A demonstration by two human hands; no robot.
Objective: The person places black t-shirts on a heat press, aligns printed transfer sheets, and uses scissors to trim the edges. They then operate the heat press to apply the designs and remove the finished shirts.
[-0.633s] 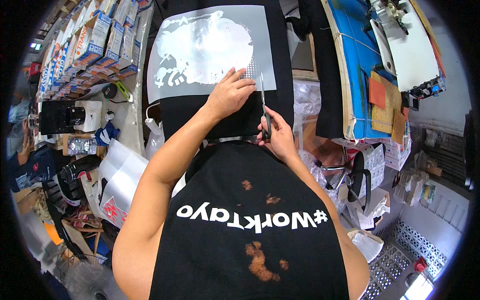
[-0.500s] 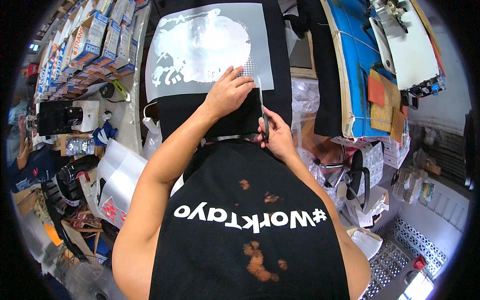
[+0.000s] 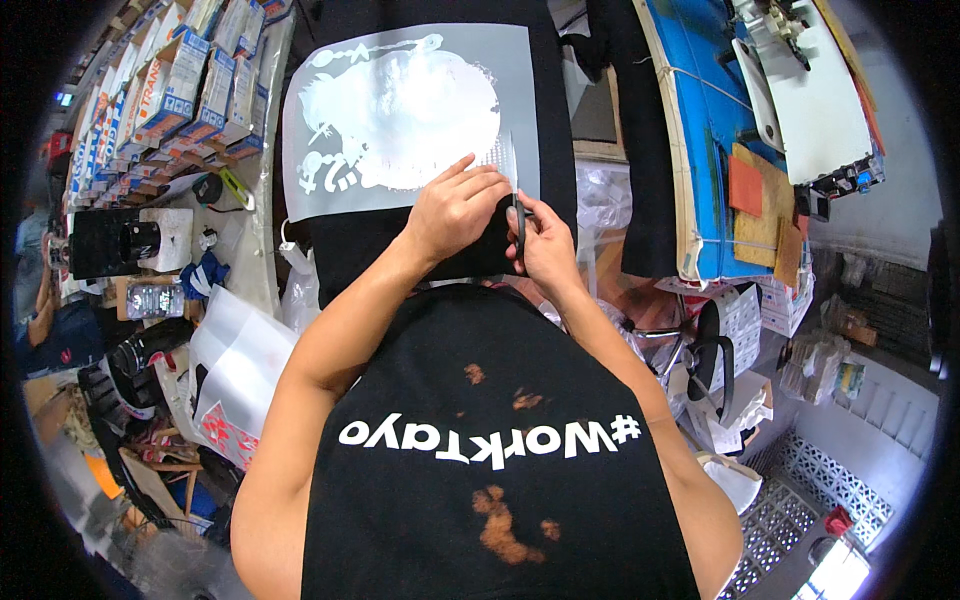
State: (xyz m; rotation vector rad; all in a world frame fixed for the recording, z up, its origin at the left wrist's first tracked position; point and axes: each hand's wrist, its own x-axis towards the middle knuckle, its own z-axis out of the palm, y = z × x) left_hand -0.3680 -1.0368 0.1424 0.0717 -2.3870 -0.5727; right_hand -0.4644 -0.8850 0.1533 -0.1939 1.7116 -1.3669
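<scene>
A grey film sheet [image 3: 522,70] with a large white print [image 3: 420,105] lies on a black cloth-like surface. My left hand [image 3: 455,210] rests with its fingers stretched over the sheet's near part, beside the print; its thumb is mostly hidden. My right hand [image 3: 543,245] grips dark-handled scissors [image 3: 519,225] just right of my left fingers. The blades point away from me and reach over the sheet's near right part, along the print's right side. Whether they are parted is hard to make out.
Boxes [image 3: 170,90] stack up at far left, near a tape measure [image 3: 207,188]. On the right are a blue panel [image 3: 700,130] tied with string and a white machine [image 3: 825,90]. A chair [image 3: 715,345] stands at right. Plastic sheeting [image 3: 240,345] hangs at left.
My right hand and the scissors have moved away from me and closer to my left hand, with the blades further over the sheet. The whole view has shifted slightly.
</scene>
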